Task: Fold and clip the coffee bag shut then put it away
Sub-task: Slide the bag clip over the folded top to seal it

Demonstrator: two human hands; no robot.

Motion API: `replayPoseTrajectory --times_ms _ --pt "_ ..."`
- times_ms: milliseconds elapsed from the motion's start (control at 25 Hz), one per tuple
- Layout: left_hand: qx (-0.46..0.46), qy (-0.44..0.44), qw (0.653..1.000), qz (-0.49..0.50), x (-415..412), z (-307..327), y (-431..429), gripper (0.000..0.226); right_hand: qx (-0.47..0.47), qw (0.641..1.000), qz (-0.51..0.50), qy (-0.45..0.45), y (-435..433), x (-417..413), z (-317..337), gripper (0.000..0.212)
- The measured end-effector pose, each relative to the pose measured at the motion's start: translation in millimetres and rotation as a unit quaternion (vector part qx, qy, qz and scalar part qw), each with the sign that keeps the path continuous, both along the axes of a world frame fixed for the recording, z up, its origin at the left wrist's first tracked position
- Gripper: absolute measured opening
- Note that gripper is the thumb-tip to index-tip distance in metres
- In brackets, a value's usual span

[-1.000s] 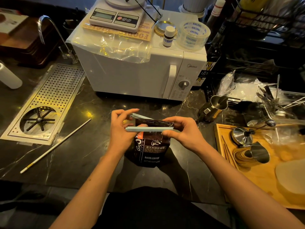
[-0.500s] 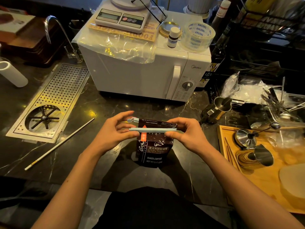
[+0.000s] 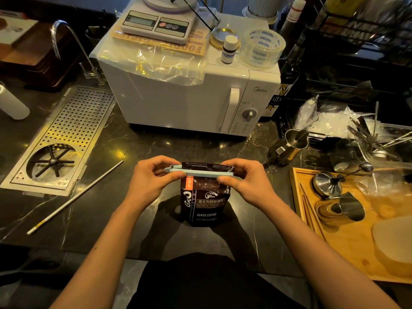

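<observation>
A dark brown coffee bag (image 3: 206, 204) stands upright on the black marble counter, its top folded over. A long pale blue clip (image 3: 201, 173) lies across the fold, its two arms pressed together. My left hand (image 3: 151, 181) pinches the clip's left end between thumb and fingers. My right hand (image 3: 245, 181) pinches the right end the same way. A strip of the bag's top edge shows above the clip.
A white microwave (image 3: 189, 97) with a scale, tape roll and small bottle on top stands behind the bag. A perforated metal drain tray (image 3: 66, 134) and a thin white rod (image 3: 75, 197) lie left. A steel pitcher (image 3: 292, 146) and a wooden tray (image 3: 296, 197) with metal tools are right.
The clip's arms were spread apart over the bag top a second ago; now they are pressed together across the fold. Both hands stay at the clip's ends.
</observation>
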State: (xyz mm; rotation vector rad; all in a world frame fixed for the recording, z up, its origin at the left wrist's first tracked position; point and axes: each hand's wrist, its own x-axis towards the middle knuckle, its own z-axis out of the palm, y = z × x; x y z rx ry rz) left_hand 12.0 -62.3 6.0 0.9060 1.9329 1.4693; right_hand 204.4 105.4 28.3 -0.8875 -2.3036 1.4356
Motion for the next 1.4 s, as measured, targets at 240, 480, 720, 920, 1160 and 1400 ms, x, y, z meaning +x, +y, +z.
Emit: replayPoseTrajectory --times_ms 240,480,720,920,1160,1400 --pt "0.001 0.028 1.0 0.001 -3.4 -1.6 2.7 0.02 0.002 1.0 -0.004 -0.005 0.7 -2.7 -0.1 0.027" --pt "0.008 0.049 0.999 0.006 -4.8 0.6 4.1 0.018 0.019 1.0 -0.009 -0.011 1.2 -3.4 -1.9 0.028" --pt "-0.037 0.14 0.989 -0.034 -5.9 9.5 1.2 0.015 0.019 1.0 -0.006 -0.005 0.6 -4.0 -3.7 0.028" --pt "-0.077 0.176 0.975 -0.113 -6.2 14.2 6.5 0.023 0.019 1.0 0.012 0.001 -0.1 -1.8 -2.4 0.027" --pt "-0.048 0.162 0.978 -0.126 -1.4 14.3 3.2 0.014 0.115 0.981 0.137 -0.071 -3.0 -12.7 16.3 0.029" --pt "-0.06 0.171 0.975 -0.127 -7.9 17.4 3.7 0.017 0.285 0.92 0.213 -0.166 -7.9 -49.1 30.3 0.031"
